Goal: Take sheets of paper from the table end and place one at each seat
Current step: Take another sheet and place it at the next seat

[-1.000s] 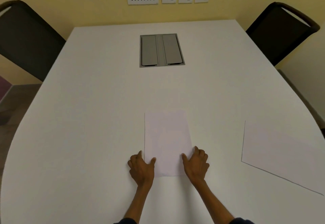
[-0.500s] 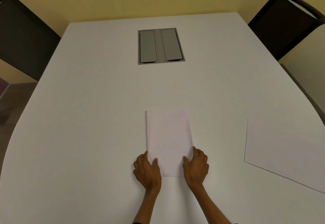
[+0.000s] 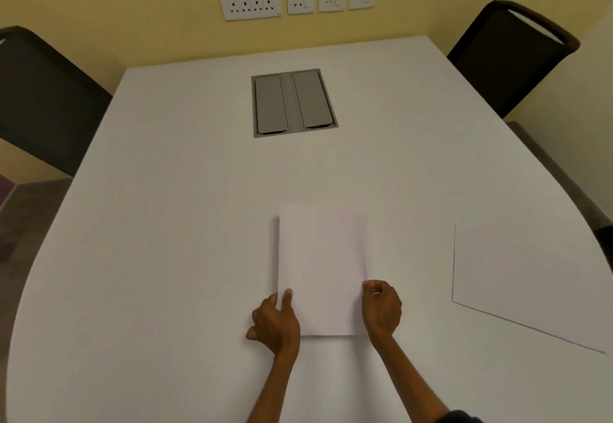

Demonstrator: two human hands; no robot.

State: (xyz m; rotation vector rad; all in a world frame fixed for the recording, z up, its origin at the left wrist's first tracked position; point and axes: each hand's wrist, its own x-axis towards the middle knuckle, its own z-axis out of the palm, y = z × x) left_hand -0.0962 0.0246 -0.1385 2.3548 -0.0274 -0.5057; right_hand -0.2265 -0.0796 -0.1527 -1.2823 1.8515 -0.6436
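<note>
Sheet (image 3: 321,270) lies lengthwise, 6 to 12 o'clock; left hand (image 3: 275,321) pinches its 9 o'clock edge, right hand (image 3: 381,309) its 3 o'clock edge.

A sheet of paper (image 3: 321,266) lay centred near the table's (image 3: 166,223) near end, held by the left hand (image 3: 275,323) and right hand (image 3: 381,311) at its side edges. A second sheet (image 3: 524,283) lay well apart to its right. Behind them a cable hatch (image 3: 293,102) sat in the tabletop, with chairs (image 3: 43,97) at both far corners.
</note>
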